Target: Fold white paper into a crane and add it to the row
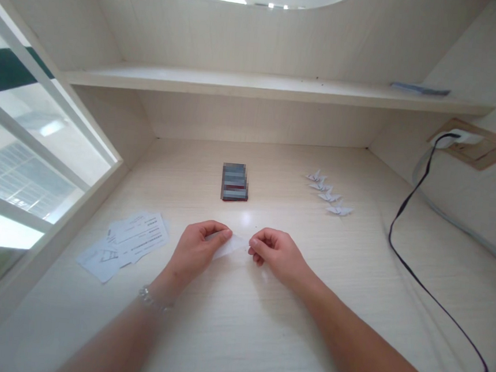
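Between my two hands, just above the desk, is a small white piece of folded paper (230, 247). My left hand (202, 243) grips its left part, thumb on top, and a bracelet circles that wrist. The fingers of my right hand (275, 251) are pinched together at the paper's pointed right tip. Several folded paper cranes (330, 197) stand in a slanting row on the right, beyond my right hand. To the left lie loose printed paper sheets (137, 235), overlapping one another.
A phone-sized dark object (235, 182), blurred out, lies on the desk (235, 335) beyond my hands. A black cable (414, 273) runs down the right side from a wall socket (479, 145). A shelf (256, 87) spans the back, with a thin flat item (419, 88) on it.
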A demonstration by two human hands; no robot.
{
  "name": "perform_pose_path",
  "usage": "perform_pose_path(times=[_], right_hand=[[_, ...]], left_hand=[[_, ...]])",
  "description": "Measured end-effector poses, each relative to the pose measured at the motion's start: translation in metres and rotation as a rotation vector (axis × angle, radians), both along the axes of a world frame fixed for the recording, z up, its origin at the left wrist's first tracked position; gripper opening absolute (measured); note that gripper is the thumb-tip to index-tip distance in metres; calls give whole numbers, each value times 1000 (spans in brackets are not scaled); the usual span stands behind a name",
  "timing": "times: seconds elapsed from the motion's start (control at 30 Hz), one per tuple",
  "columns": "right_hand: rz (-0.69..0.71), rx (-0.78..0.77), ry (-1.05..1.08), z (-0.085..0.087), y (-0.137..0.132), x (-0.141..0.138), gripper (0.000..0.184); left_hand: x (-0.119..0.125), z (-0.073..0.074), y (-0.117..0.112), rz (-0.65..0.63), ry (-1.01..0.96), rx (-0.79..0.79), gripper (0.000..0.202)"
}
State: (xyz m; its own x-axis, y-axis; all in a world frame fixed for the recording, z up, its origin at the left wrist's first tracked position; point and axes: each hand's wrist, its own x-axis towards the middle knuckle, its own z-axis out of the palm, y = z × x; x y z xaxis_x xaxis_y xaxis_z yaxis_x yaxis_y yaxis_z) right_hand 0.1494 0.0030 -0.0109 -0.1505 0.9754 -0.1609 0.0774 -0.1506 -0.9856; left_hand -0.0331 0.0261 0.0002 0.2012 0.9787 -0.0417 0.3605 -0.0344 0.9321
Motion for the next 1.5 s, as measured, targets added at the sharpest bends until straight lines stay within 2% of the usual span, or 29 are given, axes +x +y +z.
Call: perform_pose_path(times=[0.13,0.3,0.5,0.63,0.77,1.03,1.37,1.5], right_hand=[[4,42,-59,-1,0,1,15],[76,5,-45,-3,1,2,18],[20,-14,-81,1,-1,1,16],[64,-27,-64,2,0,2,17],[84,28,-73,1,-1,1,16],[31,200,-318,2,-5,0,15],[87,222,-377,12,-9,-3,11],[73,187,-406,13,-7,-1,8]], left_hand=[[0,1,0,-20,36,38,26],[0,1,-1,-32,131,136,24],[3,1,-4,-63,114,142,24],[4,3,-6,-68,139,168,22],[7,3,-8,-99,168,187,20],[9,7,-9,-131,141,170,23],[13,7,-15,-200,180,184,18],[11,8,-13,-164,154,170,16]])
